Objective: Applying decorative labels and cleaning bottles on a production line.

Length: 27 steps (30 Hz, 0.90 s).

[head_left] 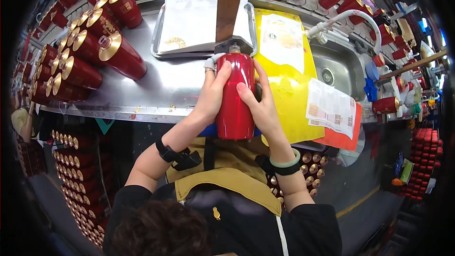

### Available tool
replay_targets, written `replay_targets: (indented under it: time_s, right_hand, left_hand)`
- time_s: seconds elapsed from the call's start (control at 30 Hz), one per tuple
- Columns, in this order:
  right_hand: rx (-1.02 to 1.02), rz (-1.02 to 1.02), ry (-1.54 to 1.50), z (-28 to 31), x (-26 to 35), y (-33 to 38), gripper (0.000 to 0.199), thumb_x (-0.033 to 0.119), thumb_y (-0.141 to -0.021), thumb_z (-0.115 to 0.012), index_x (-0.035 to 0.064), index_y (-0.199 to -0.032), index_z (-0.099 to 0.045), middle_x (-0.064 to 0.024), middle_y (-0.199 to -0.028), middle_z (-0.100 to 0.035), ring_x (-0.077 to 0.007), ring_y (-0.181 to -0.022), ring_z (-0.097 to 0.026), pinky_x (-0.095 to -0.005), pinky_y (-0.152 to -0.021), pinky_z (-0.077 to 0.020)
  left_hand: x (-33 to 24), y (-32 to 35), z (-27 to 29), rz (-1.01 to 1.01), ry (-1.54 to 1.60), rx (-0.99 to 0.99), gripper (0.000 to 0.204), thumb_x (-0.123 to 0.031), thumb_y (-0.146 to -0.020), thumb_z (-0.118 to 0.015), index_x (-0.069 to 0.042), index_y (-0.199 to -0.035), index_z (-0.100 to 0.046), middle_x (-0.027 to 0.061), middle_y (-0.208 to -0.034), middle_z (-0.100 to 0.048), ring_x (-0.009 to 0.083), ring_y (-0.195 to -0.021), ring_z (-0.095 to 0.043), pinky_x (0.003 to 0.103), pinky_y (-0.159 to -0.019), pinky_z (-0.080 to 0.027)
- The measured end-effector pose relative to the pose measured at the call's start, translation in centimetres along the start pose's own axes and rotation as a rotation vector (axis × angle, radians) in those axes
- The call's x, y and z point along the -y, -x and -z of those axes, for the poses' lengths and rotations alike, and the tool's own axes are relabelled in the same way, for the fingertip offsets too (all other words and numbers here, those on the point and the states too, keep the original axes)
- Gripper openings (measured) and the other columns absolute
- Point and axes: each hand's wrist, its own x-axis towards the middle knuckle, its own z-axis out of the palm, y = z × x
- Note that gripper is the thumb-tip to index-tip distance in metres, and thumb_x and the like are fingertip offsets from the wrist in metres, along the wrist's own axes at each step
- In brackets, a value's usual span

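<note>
A glossy red bottle (235,109) lies between my two hands, its neck pointing away from me and its base toward my body. My left hand (213,87) is wrapped round its left side, thumb along the top; one finger wears a white cover and another a ring. On the right side, my right hand (262,106) grips the same bottle with its thumb on the surface. The neck meets a dark metal fitting (232,43) at the foot of a brown upright post (231,7). What the bottle's underside rests on is hidden.
Several red bottles with gold shoulders (122,54) crowd the steel bench's left. White sheets (189,19) lie in a metal tray (156,42) beyond my hands. To the right are a yellow mat (279,102), printed papers (332,109), a sink (339,61) and a curved white tap (355,13).
</note>
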Motion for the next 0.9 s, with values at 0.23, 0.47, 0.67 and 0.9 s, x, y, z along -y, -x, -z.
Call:
replay_targets:
  time_s: [0.23, 0.47, 0.67, 0.9]
  right_hand:
    - [0.01, 0.224, 0.33, 2.3, 0.1, -1.3, 0.045, 0.019, -0.099, -0.062, 0.0024, -0.14, -0.052, -0.0164, -0.114, -0.064, -0.0232, -0.102, -0.061, -0.0335, -0.089, -0.0492]
    - [-0.036, 0.097, 0.755, 16.7, -0.3, -6.5, 0.021, 0.017, -0.1, -0.057, -0.0015, -0.105, -0.067, -0.0131, -0.092, -0.07, -0.022, -0.078, -0.065, -0.0331, -0.074, -0.0524]
    - [-0.422, -0.362, 0.69, 28.5, -0.9, -12.6, 0.033, 0.021, -0.099, -0.054, 0.0001, -0.124, -0.059, -0.0015, -0.086, -0.059, -0.0105, -0.072, -0.055, -0.0278, -0.06, -0.0474]
    - [-0.092, 0.333, 0.612, 16.3, 1.4, -7.6, 0.024, 0.015, -0.107, -0.045, -0.0003, -0.122, -0.057, -0.0066, -0.106, -0.062, -0.0129, -0.09, -0.059, -0.0275, -0.08, -0.0491]
  left_hand:
    - [0.0, -0.9, -0.7, -0.198, -0.359, -0.097, 0.053, -0.029, -0.106, -0.051, -0.009, -0.149, -0.027, 0.0156, -0.131, -0.051, 0.0185, -0.114, -0.058, 0.035, -0.096, -0.051]
    - [-0.6, 1.9, -1.4, -0.161, -0.723, 0.172, 0.111, -0.011, -0.08, -0.08, -0.001, -0.157, -0.001, 0.0224, -0.136, -0.047, 0.0259, -0.117, -0.059, 0.037, -0.099, -0.051]
    - [0.2, 1.1, -0.7, -0.327, -0.88, 0.068, 0.11, -0.018, -0.077, -0.08, 0.003, -0.156, -0.006, 0.0285, -0.147, -0.034, 0.0379, -0.136, -0.04, 0.044, -0.114, -0.034]
    - [1.3, 2.0, 0.0, -0.478, -0.913, -0.027, 0.102, -0.04, -0.077, -0.08, 0.007, -0.15, -0.026, 0.0398, -0.153, -0.019, 0.0539, -0.145, -0.017, 0.05, -0.122, -0.018]
